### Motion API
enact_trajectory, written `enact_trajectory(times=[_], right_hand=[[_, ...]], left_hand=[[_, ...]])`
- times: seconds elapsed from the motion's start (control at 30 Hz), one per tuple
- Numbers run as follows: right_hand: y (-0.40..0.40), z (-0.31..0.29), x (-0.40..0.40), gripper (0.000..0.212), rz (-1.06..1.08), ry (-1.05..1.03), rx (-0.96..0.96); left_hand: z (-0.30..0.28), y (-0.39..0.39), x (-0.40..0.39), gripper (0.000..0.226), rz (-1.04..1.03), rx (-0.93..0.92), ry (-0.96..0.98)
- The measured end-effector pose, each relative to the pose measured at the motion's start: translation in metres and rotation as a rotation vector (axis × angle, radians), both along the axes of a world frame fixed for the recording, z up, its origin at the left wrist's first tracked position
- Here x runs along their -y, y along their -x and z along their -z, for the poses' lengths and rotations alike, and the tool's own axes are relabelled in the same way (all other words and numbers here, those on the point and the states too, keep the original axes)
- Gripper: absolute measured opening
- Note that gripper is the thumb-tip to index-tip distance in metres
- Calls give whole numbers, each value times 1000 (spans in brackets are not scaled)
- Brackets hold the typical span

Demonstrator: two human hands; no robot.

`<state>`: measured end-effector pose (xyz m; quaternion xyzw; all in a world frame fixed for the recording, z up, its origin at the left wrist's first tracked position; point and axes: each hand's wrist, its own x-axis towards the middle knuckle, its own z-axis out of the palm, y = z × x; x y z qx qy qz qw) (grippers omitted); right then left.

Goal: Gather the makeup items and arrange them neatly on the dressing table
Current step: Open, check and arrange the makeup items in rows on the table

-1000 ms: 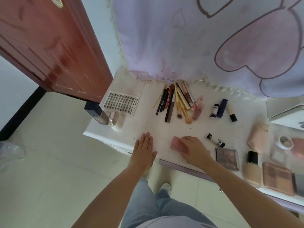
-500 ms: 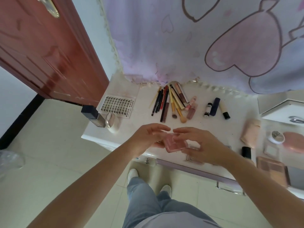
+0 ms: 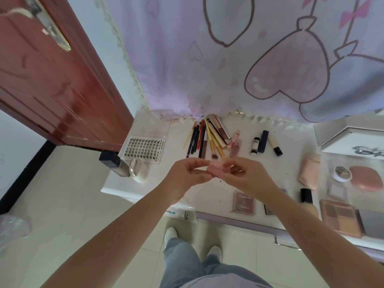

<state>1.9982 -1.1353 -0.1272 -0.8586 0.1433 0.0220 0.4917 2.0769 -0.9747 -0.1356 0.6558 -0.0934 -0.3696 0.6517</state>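
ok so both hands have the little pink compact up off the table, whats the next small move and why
Probably lower the pink compact onto the bare patch of the dressing table under it, beside the small palette. The left hand and right hand both pinch it in the air, and flat cases already lie along that front edge, so it would fit the row.

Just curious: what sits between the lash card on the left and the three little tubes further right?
In the head view, a fanned bunch of pencils and brushes lies between the lash card and the three tubes.
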Motion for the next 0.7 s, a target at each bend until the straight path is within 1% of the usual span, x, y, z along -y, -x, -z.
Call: enact_trajectory(times=[0.07,0.27,0.43,0.7], right_hand=[[2,1,0,19,-4,-52,-9],[8,2,1,13,-35,-106,-68],[9,3,2,12,-24,-147,-71],[3,6,-4,21,-41,-158,-87]], left_hand=[[0,0,0,27,15,12,-7],[-1,1,-1,30,71,-24,39],[1,3,-5,31,83,-15,56],[9,5,-12,32,55,-28,41]])
